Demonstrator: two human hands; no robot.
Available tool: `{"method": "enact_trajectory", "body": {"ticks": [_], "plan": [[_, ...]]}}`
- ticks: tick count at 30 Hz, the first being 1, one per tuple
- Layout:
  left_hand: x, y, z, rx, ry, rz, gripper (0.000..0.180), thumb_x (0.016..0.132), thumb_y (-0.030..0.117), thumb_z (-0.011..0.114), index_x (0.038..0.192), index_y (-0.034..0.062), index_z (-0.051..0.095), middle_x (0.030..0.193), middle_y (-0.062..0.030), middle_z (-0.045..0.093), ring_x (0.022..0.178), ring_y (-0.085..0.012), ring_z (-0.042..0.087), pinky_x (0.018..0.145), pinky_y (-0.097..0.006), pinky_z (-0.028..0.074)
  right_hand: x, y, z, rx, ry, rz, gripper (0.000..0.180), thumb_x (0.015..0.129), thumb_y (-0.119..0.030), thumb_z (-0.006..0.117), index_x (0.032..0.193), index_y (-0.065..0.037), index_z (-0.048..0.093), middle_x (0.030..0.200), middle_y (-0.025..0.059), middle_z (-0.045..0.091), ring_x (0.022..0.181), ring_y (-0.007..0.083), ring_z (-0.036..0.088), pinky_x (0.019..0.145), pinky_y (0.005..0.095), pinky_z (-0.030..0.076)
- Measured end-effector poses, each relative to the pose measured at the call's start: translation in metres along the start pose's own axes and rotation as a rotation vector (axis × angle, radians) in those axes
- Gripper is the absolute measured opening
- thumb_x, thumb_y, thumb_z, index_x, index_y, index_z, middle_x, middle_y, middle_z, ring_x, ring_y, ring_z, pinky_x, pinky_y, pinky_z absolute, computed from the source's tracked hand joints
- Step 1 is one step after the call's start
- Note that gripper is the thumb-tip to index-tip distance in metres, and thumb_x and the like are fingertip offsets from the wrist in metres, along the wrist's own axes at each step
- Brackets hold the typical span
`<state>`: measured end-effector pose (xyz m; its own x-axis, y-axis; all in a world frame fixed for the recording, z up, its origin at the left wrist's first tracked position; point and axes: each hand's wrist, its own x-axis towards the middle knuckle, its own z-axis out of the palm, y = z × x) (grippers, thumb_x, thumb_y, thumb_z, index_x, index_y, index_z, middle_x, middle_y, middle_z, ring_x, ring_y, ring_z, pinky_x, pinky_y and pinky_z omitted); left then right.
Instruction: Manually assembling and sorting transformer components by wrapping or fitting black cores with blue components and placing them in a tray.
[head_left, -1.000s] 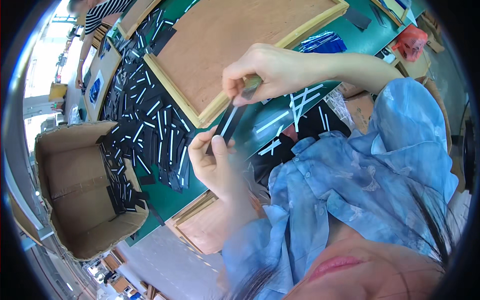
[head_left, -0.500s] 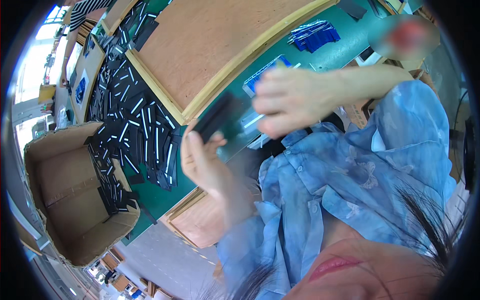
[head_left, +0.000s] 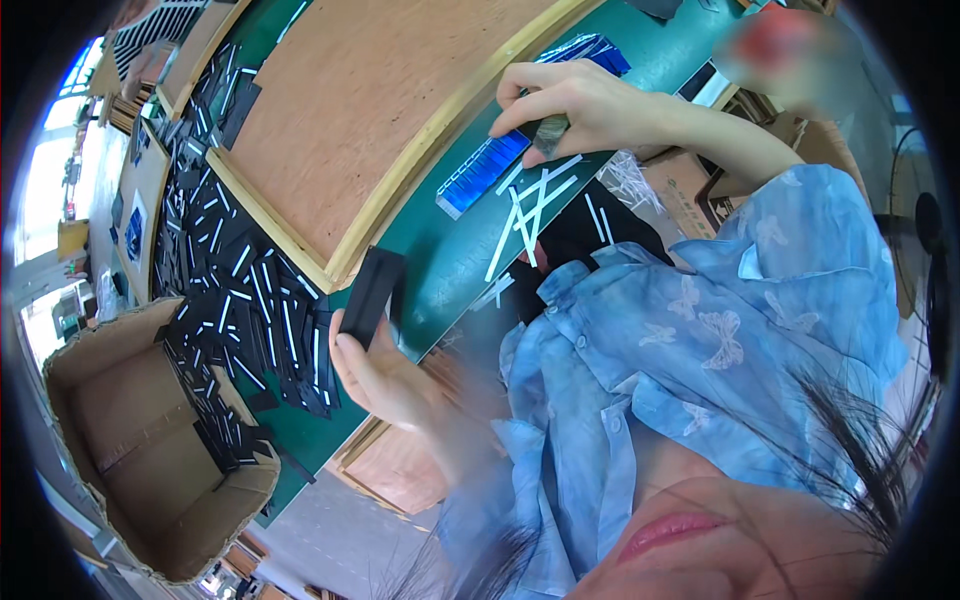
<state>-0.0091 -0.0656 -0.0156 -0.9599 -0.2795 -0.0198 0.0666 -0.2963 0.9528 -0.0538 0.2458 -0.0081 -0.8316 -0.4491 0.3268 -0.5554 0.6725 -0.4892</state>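
My left hand (head_left: 385, 380) holds up a flat black rectangular piece (head_left: 372, 297), with its fingers closed round the lower end. A lengthwise ridge or fold shows along the piece. My right hand (head_left: 590, 105) is curled over the near end of a row of blue strips (head_left: 485, 172) lying on the green table. Its thumb and fingers come together there, touching the row. A dull yellowish-grey patch (head_left: 550, 136) shows between them; I cannot tell what it is. Loose thin white strips (head_left: 530, 222) lie crossed at the table's edge, just below that hand.
More blue strips (head_left: 598, 50) lie behind my right hand. A wood-framed board (head_left: 370, 100) rests on the green table (head_left: 430, 260). Black pieces with white strips (head_left: 250, 300) are heaped at left, beside an open cardboard box (head_left: 150, 450). A person (head_left: 150, 60) is at far left.
My hands have moved apart. The right has gone up to the row of blue strips; the left has drawn slightly left and down with the black piece. White strips at the table edge show more plainly.
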Motion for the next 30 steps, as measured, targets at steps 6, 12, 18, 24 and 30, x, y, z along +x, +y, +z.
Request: {"method": "enact_trajectory", "body": {"ticks": [6,12,18,24,30], "plan": [[-0.023,0.009,0.033,0.385,-0.359,-0.004,0.025,0.096,0.014,0.045,0.103,-0.0057,0.057,0.11,-0.0203,0.062,0.09,-0.0206,0.063,0.068,-0.025,0.053,0.011,-0.004,0.014,0.008,0.01,-0.021,0.032,0.068,-0.022,0.076,0.097,-0.013,0.067,0.097,0.0042,0.054,0.083,0.0225,0.061,0.069,0.0323,0.05],[-0.013,-0.012,0.061,0.707,-0.759,0.167,0.018,0.093,0.009,0.048,0.096,-0.0019,0.062,0.129,-0.0152,0.054,0.091,-0.0132,0.06,0.075,-0.023,0.05,0.017,-0.008,0.019,0.027,0.014,-0.028,0.031,0.067,-0.02,0.076,0.096,-0.012,0.067,0.097,0.0048,0.054,0.082,0.0224,0.061,0.068,0.0319,0.049],[-0.008,-0.019,0.065,0.739,-0.775,0.146,0.017,0.093,0.008,0.049,0.096,-0.002,0.063,0.13,-0.0173,0.052,0.093,-0.013,0.059,0.077,-0.024,0.049,0.014,-0.005,0.025,0.025,0.042,-0.025,0.027,0.066,-0.019,0.076,0.09,-0.011,0.067,0.096,0.0041,0.054,0.08,0.022,0.061,0.066,0.0318,0.049],[-0.011,-0.013,0.068,0.707,-0.73,0.039,0.014,0.086,0.003,0.053,0.095,0.0027,0.063,0.13,-0.0175,0.052,0.113,-0.0298,0.056,0.09,-0.033,0.045,0.015,-0.005,0.024,0.022,0.047,-0.022,0.028,0.065,-0.019,0.077,0.089,-0.012,0.066,0.095,0.0032,0.054,0.078,0.0213,0.061,0.063,0.0317,0.049],[-0.018,-0.006,0.063,0.746,-0.66,-0.002,0.014,0.084,0.001,0.053,0.092,0.0032,0.064,0.131,-0.0151,0.052,0.111,-0.0257,0.058,0.088,-0.032,0.046,0.017,-0.007,0.025,0.024,0.102,-0.079,0.03,0.065,-0.021,0.078,0.09,-0.011,0.066,0.094,0.0032,0.053,0.076,0.0215,0.061,0.061,0.0313,0.049]]}}
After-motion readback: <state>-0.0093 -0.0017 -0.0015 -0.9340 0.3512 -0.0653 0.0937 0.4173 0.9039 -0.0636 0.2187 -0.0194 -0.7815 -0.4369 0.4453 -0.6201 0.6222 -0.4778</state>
